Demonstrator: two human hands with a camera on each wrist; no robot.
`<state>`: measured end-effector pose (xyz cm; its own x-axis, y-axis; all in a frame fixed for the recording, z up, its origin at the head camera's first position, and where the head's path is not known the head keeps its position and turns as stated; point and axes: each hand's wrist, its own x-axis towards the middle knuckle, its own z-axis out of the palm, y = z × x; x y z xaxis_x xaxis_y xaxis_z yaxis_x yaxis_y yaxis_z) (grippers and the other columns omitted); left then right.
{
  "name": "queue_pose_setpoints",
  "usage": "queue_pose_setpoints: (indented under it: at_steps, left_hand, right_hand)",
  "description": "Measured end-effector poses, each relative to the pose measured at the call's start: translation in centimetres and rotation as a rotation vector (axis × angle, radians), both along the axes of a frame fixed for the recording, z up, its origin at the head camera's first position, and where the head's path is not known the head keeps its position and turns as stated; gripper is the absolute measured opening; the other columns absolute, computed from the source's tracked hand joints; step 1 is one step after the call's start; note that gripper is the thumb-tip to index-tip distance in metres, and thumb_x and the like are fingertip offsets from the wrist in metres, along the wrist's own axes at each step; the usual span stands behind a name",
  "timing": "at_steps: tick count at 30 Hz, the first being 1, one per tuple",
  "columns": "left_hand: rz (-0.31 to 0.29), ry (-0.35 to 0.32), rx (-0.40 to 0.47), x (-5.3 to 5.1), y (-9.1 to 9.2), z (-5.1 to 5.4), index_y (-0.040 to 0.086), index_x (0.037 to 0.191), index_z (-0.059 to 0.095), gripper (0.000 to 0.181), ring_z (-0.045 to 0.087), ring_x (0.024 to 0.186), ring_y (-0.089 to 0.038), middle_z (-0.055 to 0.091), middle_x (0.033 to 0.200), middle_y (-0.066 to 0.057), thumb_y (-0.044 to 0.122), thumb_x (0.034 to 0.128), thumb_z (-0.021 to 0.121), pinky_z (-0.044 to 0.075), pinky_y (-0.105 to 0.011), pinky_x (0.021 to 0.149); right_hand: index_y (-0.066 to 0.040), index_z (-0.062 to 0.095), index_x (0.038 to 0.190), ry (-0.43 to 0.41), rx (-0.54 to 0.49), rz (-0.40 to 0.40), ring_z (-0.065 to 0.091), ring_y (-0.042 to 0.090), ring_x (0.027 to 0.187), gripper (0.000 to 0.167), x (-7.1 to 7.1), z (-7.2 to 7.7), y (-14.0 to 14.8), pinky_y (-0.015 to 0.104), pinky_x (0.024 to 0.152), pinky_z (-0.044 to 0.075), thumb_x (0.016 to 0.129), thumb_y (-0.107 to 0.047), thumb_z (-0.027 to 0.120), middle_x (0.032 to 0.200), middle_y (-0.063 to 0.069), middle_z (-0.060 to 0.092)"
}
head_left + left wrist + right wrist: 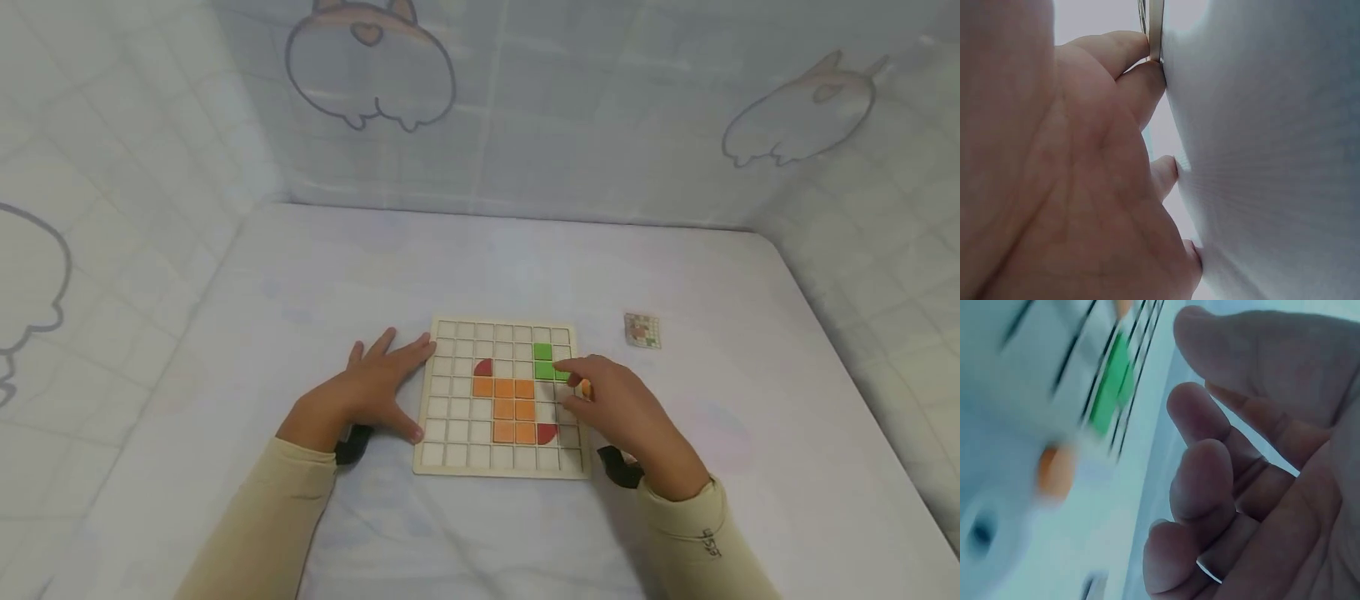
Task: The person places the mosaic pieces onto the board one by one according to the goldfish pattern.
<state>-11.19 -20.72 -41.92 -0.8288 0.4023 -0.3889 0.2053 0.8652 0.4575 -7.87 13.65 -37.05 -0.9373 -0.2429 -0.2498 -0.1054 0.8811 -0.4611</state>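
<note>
A square pale grid board (459,477) lies on the table. It bears orange square tiles (504,409), green tiles (543,352) and two red rounded tiles (483,367). My left hand (375,387) is spread at the board's left side, with thumb and a fingertip against its edge. My right hand (618,404) hovers over the right edge, fingers loosely bent near the green tiles. No tile shows between its fingertips (1200,475) in the right wrist view. An orange piece (587,387) peeks out by that hand, mostly hidden; whether they touch, I cannot tell.
A small patterned card (642,331) lies right of the board, toward the back. The table (360,267) has a pale cloth, and light curtains (562,108) with animal outlines stand around it. Dark wrist devices (619,468) sit under both wrists.
</note>
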Motion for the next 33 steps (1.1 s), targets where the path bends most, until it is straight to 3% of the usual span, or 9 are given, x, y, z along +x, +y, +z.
queue_pose_setpoints:
  at_steps: [5, 12, 16, 22, 27, 33]
  left_hand:
    - [-0.012, 0.003, 0.011, -0.2, -0.5, -0.1, 0.024, 0.164, 0.023, 0.133, -0.008, 0.158, -0.041, 0.012, 0.172, 0.002, 0.056, 0.0566, 0.095, -0.009, -0.073, 0.118]
    - [0.03, 0.007, 0.005, -0.3, -1.4, -0.4, 0.026, 0.164, 0.022, 0.134, -0.01, 0.158, -0.039, 0.012, 0.172, 0.005, 0.053, 0.0555, 0.096, -0.011, -0.07, 0.12]
    - [0.037, -0.015, 0.022, -0.2, -1.5, -0.7, 0.026, 0.163, 0.023, 0.133, -0.01, 0.158, -0.04, 0.013, 0.172, 0.004, 0.053, 0.0555, 0.096, -0.012, -0.07, 0.119]
    - [0.037, -0.012, 0.025, 0.0, -1.5, -1.0, 0.027, 0.164, 0.022, 0.132, -0.01, 0.158, -0.039, 0.012, 0.172, 0.004, 0.052, 0.0568, 0.095, -0.011, -0.07, 0.119]
    - [0.033, -0.008, 0.015, 0.1, -1.2, -0.8, 0.026, 0.164, 0.022, 0.133, -0.009, 0.158, -0.04, 0.013, 0.172, 0.003, 0.054, 0.0561, 0.095, -0.01, -0.071, 0.119]
    - [0.031, -0.002, 0.008, -0.2, -0.9, -0.5, 0.026, 0.164, 0.022, 0.132, -0.008, 0.158, -0.04, 0.013, 0.172, 0.003, 0.056, 0.0565, 0.094, -0.009, -0.071, 0.119]
  right_hand:
    - [-0.019, 0.059, 0.143, -0.068, 0.017, -0.092, 0.052, 0.018, 0.08, 0.05, 1.6, -0.1, 3.5, 0.03, 0.062, 0.045, 0.093, -0.018, 0.068, 0.119, 0.004, 0.066]
    - [-0.017, 0.054, 0.147, -0.144, 0.008, -0.145, 0.052, 0.018, 0.076, 0.06, 3.3, -0.6, 6.6, 0.031, 0.062, 0.045, 0.089, -0.019, 0.07, 0.126, 0.01, 0.063]
    - [-0.017, 0.055, 0.146, -0.214, 0.042, -0.138, 0.054, 0.019, 0.083, 0.067, 4.1, -0.9, 7.4, 0.032, 0.067, 0.047, 0.083, -0.022, 0.078, 0.126, 0.01, 0.063]
    - [-0.014, 0.062, 0.131, -0.272, 0.18, -0.166, 0.058, 0.023, 0.099, 0.068, 4.5, -1.7, 8.0, 0.048, 0.087, 0.055, 0.073, -0.033, 0.091, 0.113, 0.007, 0.065]
    - [-0.013, 0.067, 0.113, -0.311, 0.221, -0.198, 0.057, 0.021, 0.089, 0.05, 4.6, -2.1, 7.9, 0.044, 0.081, 0.055, 0.074, -0.033, 0.09, 0.097, 0.002, 0.066]
    - [-0.015, 0.069, 0.095, -0.196, 0.242, -0.165, 0.056, 0.017, 0.079, 0.021, 4.8, -2.0, 7.7, 0.036, 0.07, 0.051, 0.083, -0.029, 0.08, 0.084, -0.001, 0.065]
